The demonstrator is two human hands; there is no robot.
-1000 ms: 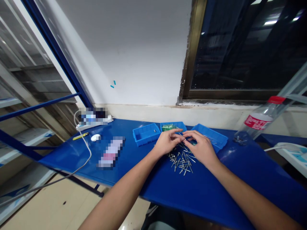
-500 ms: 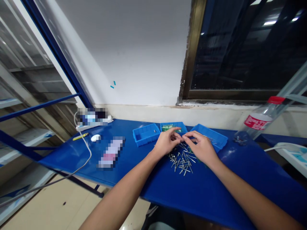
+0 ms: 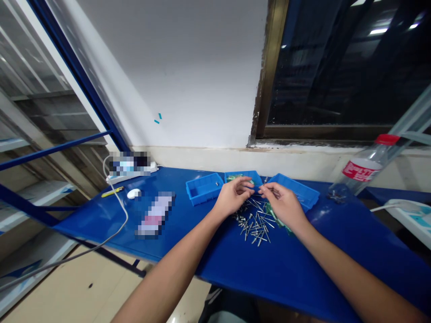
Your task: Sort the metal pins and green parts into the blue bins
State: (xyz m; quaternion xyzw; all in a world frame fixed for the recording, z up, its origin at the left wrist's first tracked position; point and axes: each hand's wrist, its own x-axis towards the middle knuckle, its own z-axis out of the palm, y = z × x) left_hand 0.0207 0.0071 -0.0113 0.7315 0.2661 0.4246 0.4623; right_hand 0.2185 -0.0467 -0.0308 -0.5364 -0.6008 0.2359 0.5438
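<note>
My right hand (image 3: pixel 284 205) is closed in a pinch. A thin metal pin (image 3: pixel 266 180) sticks up at its fingertips. To its left, my left hand (image 3: pixel 233 196) is curled with thumb and fingers apart, and I see nothing held in it. A small gap separates the two hands. Just below them, a loose pile of thin metal pins (image 3: pixel 257 229) lies on the blue table, with short, screw-like pieces (image 3: pixel 241 219) at its left side. Green packaging (image 3: pixel 274 214) shows partly under my right hand.
Behind my hands stand a blue bin (image 3: pixel 205 189) at left, a middle blue bin (image 3: pixel 257 178) with green packets and a right blue bin (image 3: pixel 308 197) holding thin pieces. A plastic bottle (image 3: pixel 362 168), a yellow cutter (image 3: pixel 112 192), a white oval object (image 3: pixel 134 194) and a cable (image 3: pixel 126 215) are around.
My hands have come apart from fingertip contact, the right hand shifting slightly right. The thin pin now shows above the right fingertips, and the left fingers have loosened.
</note>
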